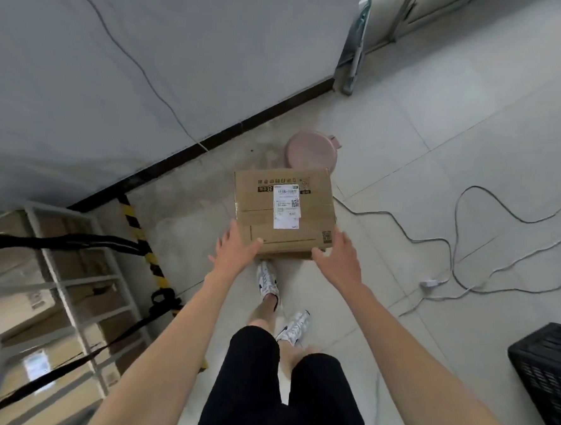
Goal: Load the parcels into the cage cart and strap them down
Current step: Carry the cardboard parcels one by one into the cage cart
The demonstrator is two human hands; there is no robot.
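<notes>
Fingers (232, 234) of the left hand (235, 253) are splaying wide apart and pointing up the frame. The thumb is reaching onto the near left corner of the cardboard parcel (284, 212). The right hand (340, 262) is showing its fingers loosely spread at the near right corner. Neither hand is curling round anything. I cannot tell whether the right palm is touching the cardboard.

The parcel is sitting flat on the tiled floor (425, 139) at the centre of the frame, just beyond the person's white shoes (268, 282). A white shipping label (286, 206) is facing up on its top face.

The cage cart (71, 285) is standing in the lower left of the frame, well apart from the parcel. Brown boxes (14, 307) are sitting behind its pale bars, blurred. Black straps (73, 241) are running across the bars.

A yellow and black striped strip (141, 236) is lying on the floor between cart and parcel. A round pink object (311, 150) is sitting just behind the parcel, near the wall's dark skirting. Grey cables (462, 230) are trailing over the floor at right of centre. A black slatted crate (545, 376) is showing at the lower right edge.
</notes>
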